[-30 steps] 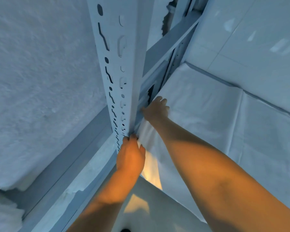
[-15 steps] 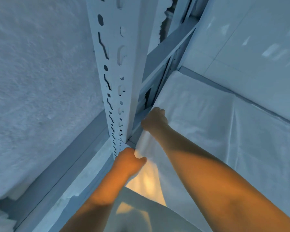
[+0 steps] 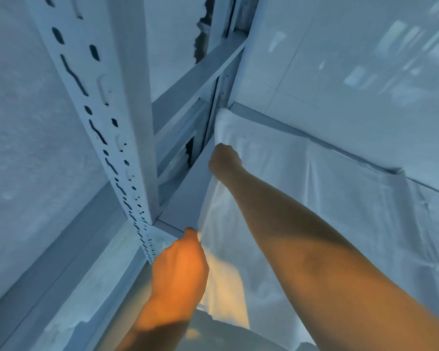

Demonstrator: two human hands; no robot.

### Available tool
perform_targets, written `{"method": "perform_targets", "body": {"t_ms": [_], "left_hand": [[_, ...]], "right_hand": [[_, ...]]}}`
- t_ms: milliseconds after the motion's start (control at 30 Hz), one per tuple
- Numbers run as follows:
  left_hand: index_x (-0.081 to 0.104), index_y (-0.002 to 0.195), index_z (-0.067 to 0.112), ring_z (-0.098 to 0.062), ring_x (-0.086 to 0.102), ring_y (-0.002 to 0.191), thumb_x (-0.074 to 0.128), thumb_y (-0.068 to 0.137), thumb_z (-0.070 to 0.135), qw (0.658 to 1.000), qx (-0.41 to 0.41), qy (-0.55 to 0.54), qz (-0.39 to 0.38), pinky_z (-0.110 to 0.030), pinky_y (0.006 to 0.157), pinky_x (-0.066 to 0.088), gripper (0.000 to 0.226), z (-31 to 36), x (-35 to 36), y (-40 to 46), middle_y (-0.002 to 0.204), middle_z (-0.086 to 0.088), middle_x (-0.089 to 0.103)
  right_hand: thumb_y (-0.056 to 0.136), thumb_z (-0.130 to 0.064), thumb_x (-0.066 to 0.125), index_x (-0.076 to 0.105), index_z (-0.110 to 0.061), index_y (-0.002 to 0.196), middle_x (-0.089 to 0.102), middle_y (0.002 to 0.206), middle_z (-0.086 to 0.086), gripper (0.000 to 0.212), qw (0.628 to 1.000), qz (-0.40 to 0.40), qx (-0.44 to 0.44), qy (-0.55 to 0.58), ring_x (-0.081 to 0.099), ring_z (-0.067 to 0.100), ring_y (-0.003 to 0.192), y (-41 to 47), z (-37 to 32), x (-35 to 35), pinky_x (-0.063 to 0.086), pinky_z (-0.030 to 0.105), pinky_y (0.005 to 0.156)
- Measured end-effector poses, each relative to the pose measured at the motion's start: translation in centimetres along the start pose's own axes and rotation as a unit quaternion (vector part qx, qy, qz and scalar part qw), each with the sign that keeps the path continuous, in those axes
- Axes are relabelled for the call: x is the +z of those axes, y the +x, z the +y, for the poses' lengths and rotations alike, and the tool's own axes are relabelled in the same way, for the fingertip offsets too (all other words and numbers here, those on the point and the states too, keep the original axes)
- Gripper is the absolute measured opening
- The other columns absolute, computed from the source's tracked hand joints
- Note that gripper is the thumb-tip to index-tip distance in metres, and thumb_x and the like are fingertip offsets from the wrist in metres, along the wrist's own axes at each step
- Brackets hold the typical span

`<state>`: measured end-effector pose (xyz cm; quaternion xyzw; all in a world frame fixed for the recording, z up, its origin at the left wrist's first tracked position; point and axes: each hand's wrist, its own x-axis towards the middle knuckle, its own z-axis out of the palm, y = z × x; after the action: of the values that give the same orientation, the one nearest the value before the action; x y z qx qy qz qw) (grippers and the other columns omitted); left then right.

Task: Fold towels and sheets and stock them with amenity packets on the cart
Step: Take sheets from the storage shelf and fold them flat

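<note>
Head view, looking down into the corner of a metal shelving unit. I see a white sheet [image 3: 314,198] spread over the shelf surface [image 3: 185,198] to the right of a perforated upright post [image 3: 104,122]; its far edge lies along the base of a pale panel [image 3: 340,72] at the back, and its near edge hangs down over the front of the shelf towards me.

Right hand [image 3: 224,160]: I see it reaching forward with the arm extended, fingers curled into a fist that gathers the left border of the sheet, near the sheet's far left corner. The cloth runs taut from this fist down to the other hand.

Left hand [image 3: 180,269]: lower and nearer to me, just beside the foot of the post, knuckles upward. Its fingers are curled and its thumb closes against them at the sheet's left edge, so I read it as pinching the cloth; the fingertips themselves are hidden from me behind the hand.

Between the two hands, a bare strip of the shelf surface shows beside the sheet's left edge. A horizontal crossbeam [image 3: 195,79] joins the frame behind the post. To the left of the post I see a large white, fuzzy-textured mass [image 3: 28,135]; I cannot tell whether it is stacked towels or some other material. Warm light falls on the left hand and on the hanging fold beside it.
</note>
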<state>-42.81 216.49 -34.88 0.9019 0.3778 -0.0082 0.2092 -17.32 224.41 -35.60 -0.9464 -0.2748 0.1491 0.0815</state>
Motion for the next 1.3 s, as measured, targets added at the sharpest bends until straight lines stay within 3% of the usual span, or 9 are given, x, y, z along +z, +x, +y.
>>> {"method": "perform_targets", "body": {"t_ms": [400, 567, 700, 800, 900, 967, 1033, 1200, 1300], "left_hand": [[0.041, 0.138, 0.027, -0.014, 0.072, 0.088, 0.048, 0.104, 0.036, 0.991, 0.128, -0.03, -0.017, -0.023, 0.066, 0.049, 0.035, 18.3, 0.1, -6.5, 0.1, 0.01, 0.067], [0.042, 0.136, 0.027, -0.011, 0.072, 0.092, 0.046, 0.105, 0.034, 0.983, 0.182, -0.02, -0.003, -0.022, 0.077, 0.054, 0.032, 25.7, 2.1, -9.9, 0.106, 0.012, 0.068], [0.052, 0.127, 0.021, -0.014, 0.072, 0.08, 0.058, 0.098, 0.027, 0.981, 0.189, -0.012, -0.04, -0.023, 0.063, 0.048, 0.03, 32.9, 3.7, -13.1, 0.092, 0.005, 0.069], [0.069, 0.086, 0.018, -0.013, 0.063, 0.044, 0.089, 0.061, 0.025, 0.968, 0.244, -0.008, -0.05, -0.02, 0.041, 0.041, 0.033, 37.5, 5.0, -15.9, 0.056, 0.004, 0.06], [0.058, 0.117, 0.018, -0.019, 0.072, 0.079, 0.064, 0.094, 0.037, 0.956, 0.27, -0.069, -0.085, -0.028, 0.066, 0.054, 0.03, 41.6, 9.5, -18.0, 0.09, 0.001, 0.069], [0.045, 0.136, 0.02, -0.024, 0.066, 0.107, 0.036, 0.103, 0.056, 0.945, 0.268, -0.099, -0.161, -0.034, 0.09, 0.051, 0.05, 43.0, 12.9, -18.8, 0.118, -0.002, 0.065], [0.04, 0.145, 0.023, -0.023, 0.056, 0.123, 0.028, 0.1, 0.065, 0.938, 0.256, -0.086, -0.218, -0.038, 0.103, 0.044, 0.063, 42.6, 15.6, -18.8, 0.136, -0.002, 0.056], [0.02, 0.16, 0.027, -0.032, 0.014, 0.155, 0.025, 0.106, 0.054, 0.963, 0.233, 0.098, -0.095, -0.053, 0.119, 0.025, 0.061, 36.0, 20.5, -12.2, 0.168, -0.004, 0.018], [0.026, 0.161, 0.03, -0.035, 0.012, 0.156, 0.033, 0.104, 0.054, 0.966, 0.224, 0.107, -0.064, -0.063, 0.119, 0.02, 0.062, 31.2, 21.3, -8.1, 0.17, -0.006, 0.016]], "right_hand": [[0.087, 0.003, 0.042, 0.052, -0.012, 0.102, 0.057, 0.09, 0.008, 0.024, 0.985, 0.111, 0.023, 0.134, 0.06, 0.034, 0.086, -5.5, 16.9, -11.3, 0.043, 0.031, 0.068], [0.089, 0.001, 0.047, 0.052, -0.012, 0.14, 0.067, 0.119, 0.018, 0.053, 0.974, 0.151, 0.024, 0.168, 0.062, 0.037, 0.113, -7.9, 27.0, -14.7, 0.049, 0.033, 0.087], [0.092, -0.002, 0.047, 0.049, -0.018, 0.147, 0.068, 0.117, 0.011, 0.057, 0.967, 0.157, 0.042, 0.198, 0.066, 0.035, 0.105, -9.6, 35.6, -17.7, 0.044, 0.027, 0.074], [0.089, -0.002, 0.047, 0.056, -0.024, 0.141, 0.071, 0.114, 0.014, 0.056, 0.96, 0.18, 0.06, 0.205, 0.066, 0.025, 0.078, -11.4, 42.3, -19.5, 0.045, 0.021, 0.056], [0.091, -0.007, 0.049, 0.053, -0.025, 0.143, 0.069, 0.122, 0.017, 0.055, 0.958, 0.183, 0.106, 0.192, 0.068, 0.03, 0.092, -13.4, 49.0, -19.2, 0.048, 0.021, 0.066], [0.096, -0.016, 0.058, 0.038, -0.018, 0.152, 0.059, 0.138, 0.018, 0.059, 0.97, 0.106, 0.147, 0.165, 0.063, 0.036, 0.113, -14.9, 53.0, -17.1, 0.047, 0.028, 0.081], [0.096, -0.027, 0.067, 0.024, -0.014, 0.154, 0.054, 0.138, 0.018, 0.073, 0.966, -0.003, 0.189, 0.174, 0.063, 0.038, 0.104, -16.6, 55.7, -13.5, 0.052, 0.035, 0.071], [0.093, -0.029, 0.073, 0.007, -0.02, 0.163, 0.031, 0.158, 0.016, 0.096, 0.965, 0.002, 0.195, 0.174, 0.047, 0.038, 0.135, -19.6, 57.8, -5.9, 0.048, 0.042, 0.101], [0.094, -0.028, 0.07, 0.01, -0.019, 0.163, 0.029, 0.157, 0.015, 0.093, 0.973, 0.027, 0.182, 0.142, 0.051, 0.04, 0.131, -19.7, 57.7, -4.5, 0.048, 0.044, 0.104]]}}
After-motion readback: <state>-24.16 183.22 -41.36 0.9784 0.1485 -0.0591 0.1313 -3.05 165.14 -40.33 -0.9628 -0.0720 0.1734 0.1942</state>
